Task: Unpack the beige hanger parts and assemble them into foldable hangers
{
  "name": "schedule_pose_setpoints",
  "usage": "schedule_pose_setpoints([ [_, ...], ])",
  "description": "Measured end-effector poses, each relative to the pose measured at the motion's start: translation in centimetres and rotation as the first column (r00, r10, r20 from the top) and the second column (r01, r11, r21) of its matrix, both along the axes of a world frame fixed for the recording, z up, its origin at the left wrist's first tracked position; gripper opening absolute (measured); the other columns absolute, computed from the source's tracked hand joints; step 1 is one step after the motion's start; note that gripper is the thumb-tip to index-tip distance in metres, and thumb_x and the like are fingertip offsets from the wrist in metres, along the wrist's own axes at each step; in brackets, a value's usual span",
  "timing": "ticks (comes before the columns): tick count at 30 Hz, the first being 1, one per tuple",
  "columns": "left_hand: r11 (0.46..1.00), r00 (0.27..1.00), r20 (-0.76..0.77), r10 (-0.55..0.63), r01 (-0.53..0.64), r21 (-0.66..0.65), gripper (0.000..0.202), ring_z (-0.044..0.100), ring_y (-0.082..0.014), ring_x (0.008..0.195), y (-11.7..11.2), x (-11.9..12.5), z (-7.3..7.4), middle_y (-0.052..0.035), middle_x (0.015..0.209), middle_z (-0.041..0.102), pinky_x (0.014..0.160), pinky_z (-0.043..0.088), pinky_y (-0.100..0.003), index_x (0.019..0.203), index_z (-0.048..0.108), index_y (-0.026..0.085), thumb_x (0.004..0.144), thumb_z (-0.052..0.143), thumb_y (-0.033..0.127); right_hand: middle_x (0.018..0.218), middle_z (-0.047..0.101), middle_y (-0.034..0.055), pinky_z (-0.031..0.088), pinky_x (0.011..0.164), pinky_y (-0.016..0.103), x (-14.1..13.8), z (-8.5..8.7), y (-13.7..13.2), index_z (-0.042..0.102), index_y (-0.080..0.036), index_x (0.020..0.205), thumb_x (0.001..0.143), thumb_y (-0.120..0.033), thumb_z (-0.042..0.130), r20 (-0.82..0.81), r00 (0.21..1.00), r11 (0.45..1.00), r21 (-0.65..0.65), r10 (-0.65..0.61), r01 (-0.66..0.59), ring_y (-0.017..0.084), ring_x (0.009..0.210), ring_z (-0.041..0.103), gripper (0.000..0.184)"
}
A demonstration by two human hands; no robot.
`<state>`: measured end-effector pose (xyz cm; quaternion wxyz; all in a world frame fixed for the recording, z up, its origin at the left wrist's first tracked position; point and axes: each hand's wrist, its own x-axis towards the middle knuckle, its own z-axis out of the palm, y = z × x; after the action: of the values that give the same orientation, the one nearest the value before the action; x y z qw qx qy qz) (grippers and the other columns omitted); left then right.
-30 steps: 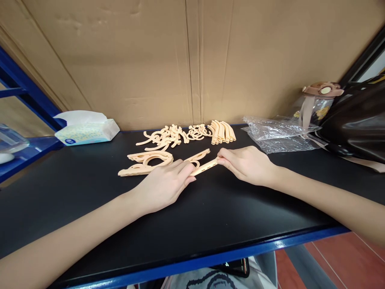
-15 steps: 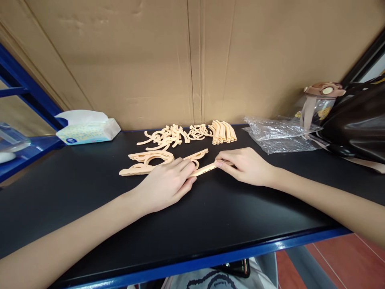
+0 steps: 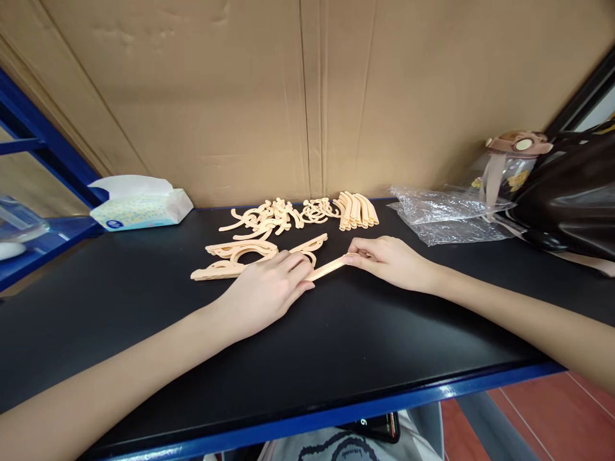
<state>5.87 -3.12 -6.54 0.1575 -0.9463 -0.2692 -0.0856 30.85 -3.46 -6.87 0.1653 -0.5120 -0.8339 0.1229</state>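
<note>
A beige plastic piece, which looks like a folding clothes hanger (image 3: 330,268), lies between my hands over the black table. My left hand (image 3: 271,288) is closed over its middle and hides much of it. With thumb and fingers my right hand (image 3: 377,261) pinches the right end of its near bar. Behind the left hand a second bar (image 3: 314,243) and part of a ring show. To the left, beside my left hand, lie more beige hangers (image 3: 221,269) with a large round opening.
At the back are a loose heap of beige hooks (image 3: 269,216) and a row of curved beige arms (image 3: 356,211). A tissue pack (image 3: 141,208) stands at the left. Crumpled clear plastic bags (image 3: 446,218), a bottle (image 3: 512,166) and a black bag (image 3: 571,192) are at the right.
The hanger has turned slightly; the slots on its near bar no longer show. Its far bar has shifted a little left. My right hand has tilted slightly, both hands keeping their grip.
</note>
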Motion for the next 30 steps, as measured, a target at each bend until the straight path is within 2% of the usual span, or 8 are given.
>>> schedule_pose_setpoints([
  [7,1.000,1.000,0.006,0.005,-0.005,-0.012,0.028,0.057,-0.0188,0.087,0.0,0.0,0.1,-0.0047,0.096,0.062,0.071,0.044,-0.030,0.100,0.056,0.015,0.099,0.034,0.031,0.062,0.048,-0.0043,0.030,0.056,0.025,-0.6,0.0,-0.5,0.046,-0.021,0.086,0.094,-0.043,0.040,0.006,1.000,0.997,0.076,0.014,-0.014,0.013,0.055,0.045,0.024],
  [13,0.998,1.000,0.021,0.020,-0.019,-0.053,0.027,0.057,-0.0192,0.088,-0.1,0.1,0.1,-0.0049,0.097,0.061,0.073,0.044,-0.031,0.099,0.055,0.015,0.098,0.034,0.031,0.066,0.054,-0.0031,0.035,0.059,0.026,-0.8,0.2,-0.8,0.044,-0.022,0.089,0.093,-0.054,0.036,0.025,0.993,0.993,0.038,-0.111,0.110,0.015,0.058,0.052,0.033],
  [18,0.999,0.999,0.038,0.018,-0.016,-0.052,0.029,0.057,-0.0187,0.088,-0.1,0.1,0.1,-0.0057,0.098,0.062,0.074,0.045,-0.031,0.101,0.055,0.016,0.099,0.032,0.032,0.069,0.058,-0.0014,0.035,0.059,0.026,-0.8,0.4,-1.0,0.045,-0.022,0.081,0.096,-0.051,0.028,0.086,0.994,0.997,0.022,-0.072,0.070,0.015,0.063,0.056,0.037],
  [24,0.993,0.996,0.077,0.038,-0.029,-0.110,0.026,0.057,-0.0194,0.089,0.0,0.1,0.1,-0.0063,0.100,0.062,0.077,0.046,-0.032,0.102,0.056,0.015,0.098,0.035,0.031,0.064,0.054,-0.0020,0.032,0.057,0.026,-0.8,0.3,-1.0,0.045,-0.022,0.079,0.098,-0.048,0.026,0.114,0.992,0.999,0.021,-0.050,0.048,0.015,0.060,0.054,0.037],
  [30,0.981,0.982,0.180,0.057,-0.021,-0.195,0.028,0.058,-0.0168,0.084,-0.3,0.2,0.3,-0.0043,0.098,0.063,0.074,0.047,-0.031,0.099,0.057,0.017,0.098,0.034,0.033,0.064,0.054,-0.0028,0.031,0.055,0.026,-0.8,0.3,-1.2,0.038,-0.022,0.077,0.095,-0.054,0.028,0.075,0.995,0.998,0.027,-0.064,0.063,0.014,0.055,0.050,0.039],
])
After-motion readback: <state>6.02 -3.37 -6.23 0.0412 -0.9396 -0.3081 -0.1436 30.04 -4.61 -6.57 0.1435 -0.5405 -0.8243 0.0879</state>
